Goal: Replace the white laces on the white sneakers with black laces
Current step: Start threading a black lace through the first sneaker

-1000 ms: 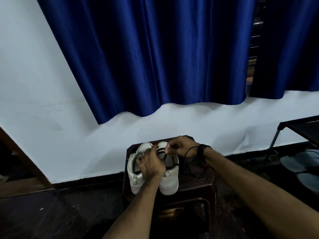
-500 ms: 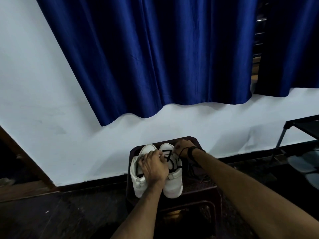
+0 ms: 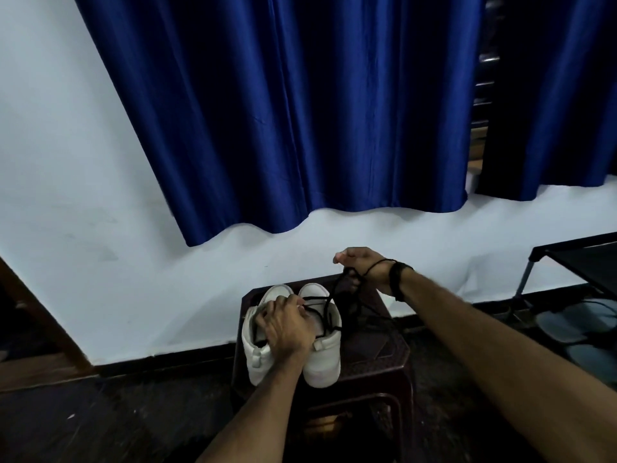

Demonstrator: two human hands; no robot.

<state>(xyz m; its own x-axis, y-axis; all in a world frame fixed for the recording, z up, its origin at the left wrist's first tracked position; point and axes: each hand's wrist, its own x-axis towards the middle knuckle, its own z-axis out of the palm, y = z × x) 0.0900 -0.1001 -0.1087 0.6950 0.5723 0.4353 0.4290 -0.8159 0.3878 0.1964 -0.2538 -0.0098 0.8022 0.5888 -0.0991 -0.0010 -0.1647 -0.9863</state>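
2 white sneakers (image 3: 293,332) stand side by side on a dark brown plastic table (image 3: 377,349), heels toward the camera, toes toward the white wall (image 3: 83,162). The left hand (image 3: 283,325) rests across the openings of both sneakers, fingers curled down over the tongue area of the left one, fingertips touching the black lace (image 3: 329,307) where it crosses the right sneaker. The right hand (image 3: 362,265) is raised above the far right corner of the table, fingers curled, gripping the black lace; the lace runs taut from this hand down to the right sneaker, and loose strands hang beneath the hand onto the table. A black band (image 3: 397,279) circles the right wrist. A blue curtain (image 3: 283,111) hangs on the wall above. A dark metal rack (image 3: 574,259) stands at the right edge
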